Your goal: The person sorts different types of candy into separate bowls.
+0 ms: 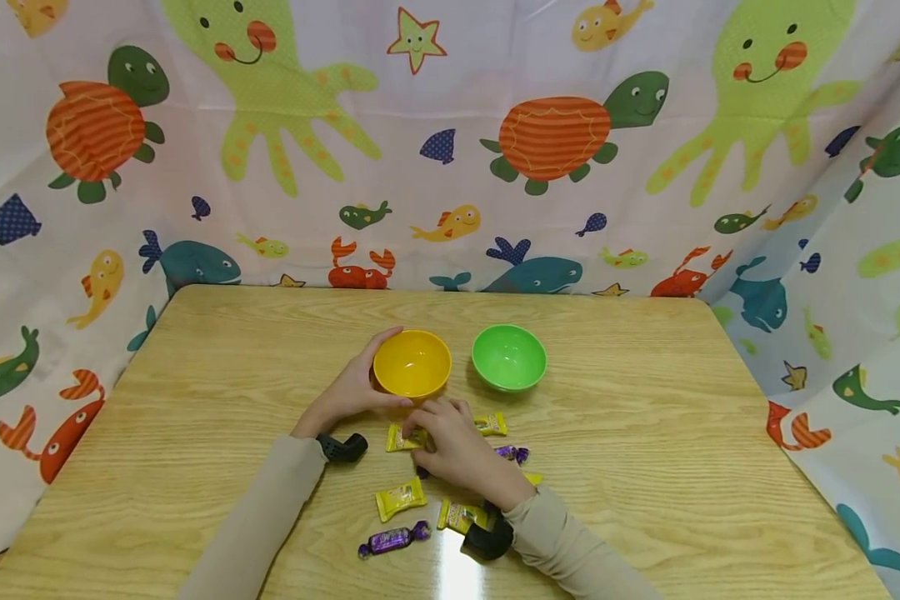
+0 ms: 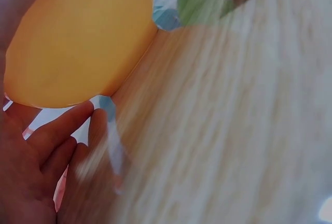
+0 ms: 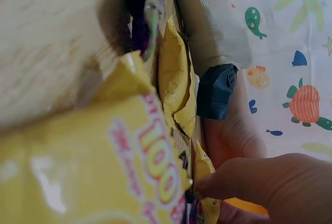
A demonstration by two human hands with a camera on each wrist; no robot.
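My left hand holds the orange-yellow bowl from its left side, thumb along the near wall and fingers round the far side. In the left wrist view the bowl's outer wall fills the upper left, fingers beneath its edge. Just in front of the bowl, my right hand pinches a yellow-wrapped candy. The right wrist view shows the thumb against that wrapper; the other fingertips are mostly hidden. A green bowl stands to the right of the orange-yellow one.
Several candies lie around the right hand: a yellow one, another yellow one under the wrist, a purple twist-wrapped one and a yellow one near the green bowl. A printed curtain hangs behind the wooden table.
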